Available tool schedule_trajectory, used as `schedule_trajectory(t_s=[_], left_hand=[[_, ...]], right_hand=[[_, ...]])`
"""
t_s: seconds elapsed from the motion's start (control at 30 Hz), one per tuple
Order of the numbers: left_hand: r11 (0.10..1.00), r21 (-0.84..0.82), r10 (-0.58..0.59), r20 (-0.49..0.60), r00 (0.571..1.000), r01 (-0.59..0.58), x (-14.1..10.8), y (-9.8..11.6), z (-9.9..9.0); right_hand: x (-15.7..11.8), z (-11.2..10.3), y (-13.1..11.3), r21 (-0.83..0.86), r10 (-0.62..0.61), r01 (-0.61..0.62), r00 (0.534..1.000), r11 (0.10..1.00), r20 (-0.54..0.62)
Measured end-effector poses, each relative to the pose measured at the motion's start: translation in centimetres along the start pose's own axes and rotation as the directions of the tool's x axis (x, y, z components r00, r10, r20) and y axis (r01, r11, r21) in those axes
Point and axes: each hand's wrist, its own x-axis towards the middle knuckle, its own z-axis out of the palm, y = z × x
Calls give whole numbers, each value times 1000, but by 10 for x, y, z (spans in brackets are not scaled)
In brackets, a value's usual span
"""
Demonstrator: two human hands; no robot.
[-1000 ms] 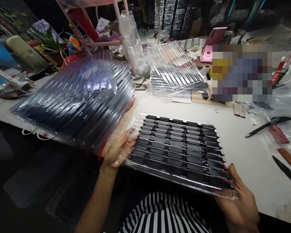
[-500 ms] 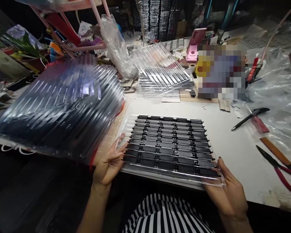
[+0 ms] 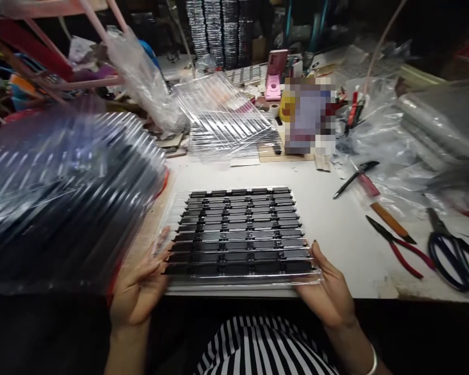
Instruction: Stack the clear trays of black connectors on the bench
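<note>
A clear plastic tray (image 3: pixel 161 256) filled with rows of black connector-like parts (image 3: pixel 238 229) spans the space between my hands at the table's front edge. My left hand (image 3: pixel 140 281) grips its left side, thumb on top. On the right side, my right hand (image 3: pixel 326 286) grips the near corner with the thumb along the edge and the fingers partly under it. To the left lies a large stack of clear ribbed trays (image 3: pixel 66 208) with dark contents, blurred by motion. More clear ribbed trays (image 3: pixel 226 120) lie piled beyond the held tray.
Red-handled pliers (image 3: pixel 398 247), black scissors (image 3: pixel 451 255), an orange-brown strip (image 3: pixel 393 223) and a black pen-like tool (image 3: pixel 354 179) lie at right. Behind them are crumpled plastic bags (image 3: pixel 379 130). A pink phone (image 3: pixel 276 65) stands at the back, with a pink rack (image 3: pixel 82 82) at left.
The view has swung right, so everything appears shifted left and the scissors now show. Both hands still hold the tray, which looks more level with the table edge.
</note>
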Motion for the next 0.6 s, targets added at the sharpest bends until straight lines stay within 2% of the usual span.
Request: schedule_trajectory(t_s=[0.17,0.3,0.6], left_hand=[[993,-115,2,45,999,3,3,-2,-3],[986,-165,17,81,997,-3,2,-5,4],[987,-155,45,82,996,-32,4,-7,6]], right_hand=[[0,1,0,-23,13,-12,999,1000,39],[-1,1,2,22,-57,56,998,998,41],[-1,-2,1,68,-68,65,997,996,48]])
